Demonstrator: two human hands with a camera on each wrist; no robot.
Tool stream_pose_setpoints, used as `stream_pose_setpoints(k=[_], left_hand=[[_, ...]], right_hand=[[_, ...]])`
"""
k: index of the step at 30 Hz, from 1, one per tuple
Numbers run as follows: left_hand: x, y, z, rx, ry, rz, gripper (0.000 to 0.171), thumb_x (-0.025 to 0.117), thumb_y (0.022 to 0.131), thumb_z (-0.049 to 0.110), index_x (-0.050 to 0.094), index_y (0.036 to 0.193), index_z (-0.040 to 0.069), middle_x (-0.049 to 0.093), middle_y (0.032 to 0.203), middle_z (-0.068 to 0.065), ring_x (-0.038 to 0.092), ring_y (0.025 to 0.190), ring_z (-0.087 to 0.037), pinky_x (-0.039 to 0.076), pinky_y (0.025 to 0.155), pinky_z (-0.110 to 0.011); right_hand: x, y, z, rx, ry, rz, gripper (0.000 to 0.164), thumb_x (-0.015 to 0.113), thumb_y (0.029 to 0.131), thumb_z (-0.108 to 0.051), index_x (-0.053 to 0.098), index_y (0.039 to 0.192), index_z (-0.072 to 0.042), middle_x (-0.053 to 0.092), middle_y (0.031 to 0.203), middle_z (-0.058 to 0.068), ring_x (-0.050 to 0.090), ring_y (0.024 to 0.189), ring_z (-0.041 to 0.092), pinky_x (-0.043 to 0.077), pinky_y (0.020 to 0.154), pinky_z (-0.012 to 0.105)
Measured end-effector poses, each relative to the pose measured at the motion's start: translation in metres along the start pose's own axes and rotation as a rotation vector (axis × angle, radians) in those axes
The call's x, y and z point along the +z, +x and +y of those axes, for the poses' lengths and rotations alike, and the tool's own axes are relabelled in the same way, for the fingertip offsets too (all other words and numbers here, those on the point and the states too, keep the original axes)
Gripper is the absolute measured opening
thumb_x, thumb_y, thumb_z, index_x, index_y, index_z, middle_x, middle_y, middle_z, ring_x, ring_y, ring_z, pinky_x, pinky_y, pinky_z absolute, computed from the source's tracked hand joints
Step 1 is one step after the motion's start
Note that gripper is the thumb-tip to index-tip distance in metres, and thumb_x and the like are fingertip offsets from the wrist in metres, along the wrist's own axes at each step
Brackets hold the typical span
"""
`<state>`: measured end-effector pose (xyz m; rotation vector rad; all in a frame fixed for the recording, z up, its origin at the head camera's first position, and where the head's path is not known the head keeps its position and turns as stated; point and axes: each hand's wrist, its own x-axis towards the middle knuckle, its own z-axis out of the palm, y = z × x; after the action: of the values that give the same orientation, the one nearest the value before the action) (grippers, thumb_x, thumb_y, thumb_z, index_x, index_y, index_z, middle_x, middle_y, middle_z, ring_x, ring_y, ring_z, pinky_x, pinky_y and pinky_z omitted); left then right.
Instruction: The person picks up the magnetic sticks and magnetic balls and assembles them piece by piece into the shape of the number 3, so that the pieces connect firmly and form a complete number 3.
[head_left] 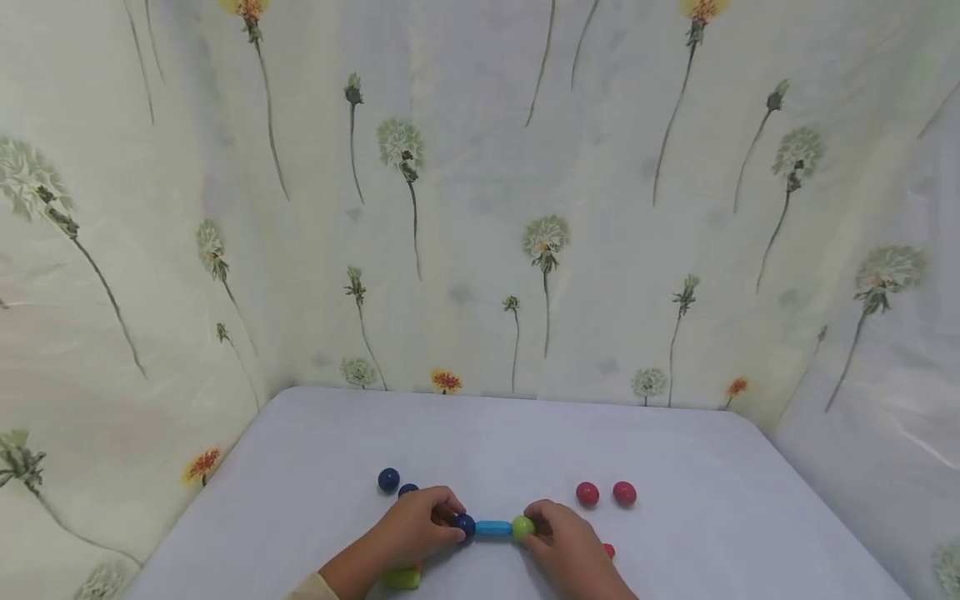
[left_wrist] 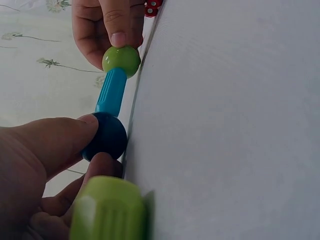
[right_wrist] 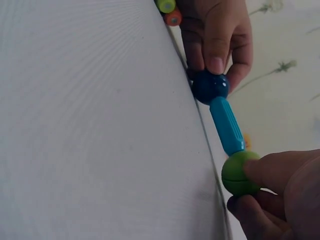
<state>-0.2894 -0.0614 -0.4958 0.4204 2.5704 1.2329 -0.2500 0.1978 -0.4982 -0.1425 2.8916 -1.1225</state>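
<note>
My left hand [head_left: 423, 527] pinches a dark blue ball [left_wrist: 106, 137] between thumb and fingers. A light blue ridged rod [head_left: 493, 528] runs from that ball to a green ball [right_wrist: 240, 173], one ball at each end. On the green ball, the thumb and fingers of my right hand [head_left: 568, 550] keep a pinch. The joined piece lies level, left to right, close over the white table in the head view. Beside my left hand, a green ridged rod [left_wrist: 107, 210] shows large in the left wrist view.
Two more dark blue balls, one of them loose [head_left: 388, 479], lie beyond my left hand on the white table [head_left: 480, 442]. Two red balls [head_left: 587, 494] sit to the right. An orange rod end [right_wrist: 173, 18] lies by the left hand. Flower-printed curtains [head_left: 465, 208] enclose the table.
</note>
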Motion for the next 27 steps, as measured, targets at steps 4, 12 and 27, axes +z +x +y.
stream_pose_setpoints(k=[4, 12, 27], left_hand=[[0.001, -0.001, -0.001, 0.011, -0.002, -0.004, 0.020, 0.085, 0.088, 0.020, 0.071, 0.101, 0.026, 0.073, 0.097, 0.009, 0.065, 0.092, -0.014, 0.054, 0.092, -0.047], [0.000, -0.002, -0.001, 0.003, 0.000, -0.005, 0.021, 0.086, 0.088, 0.019, 0.071, 0.101, 0.025, 0.073, 0.097, 0.008, 0.065, 0.092, -0.014, 0.054, 0.092, -0.048], [0.000, -0.003, -0.003, 0.026, -0.015, -0.016, 0.020, 0.085, 0.088, 0.021, 0.070, 0.101, 0.026, 0.072, 0.097, 0.010, 0.065, 0.093, -0.013, 0.054, 0.091, -0.047]], right_hand=[[0.001, 0.001, 0.000, 0.020, -0.017, 0.005, 0.027, 0.082, 0.091, -0.020, 0.070, 0.115, -0.015, 0.070, 0.108, -0.003, 0.063, 0.097, 0.016, 0.058, 0.095, 0.051], [0.001, 0.001, -0.003, 0.079, 0.044, -0.019, 0.037, 0.083, 0.090, -0.022, 0.069, 0.122, -0.012, 0.071, 0.115, 0.002, 0.068, 0.104, 0.018, 0.059, 0.093, 0.048], [-0.036, -0.012, 0.013, 0.010, -0.057, 0.072, 0.026, 0.080, 0.093, -0.021, 0.072, 0.117, -0.016, 0.073, 0.112, -0.004, 0.072, 0.104, 0.017, 0.058, 0.095, 0.048]])
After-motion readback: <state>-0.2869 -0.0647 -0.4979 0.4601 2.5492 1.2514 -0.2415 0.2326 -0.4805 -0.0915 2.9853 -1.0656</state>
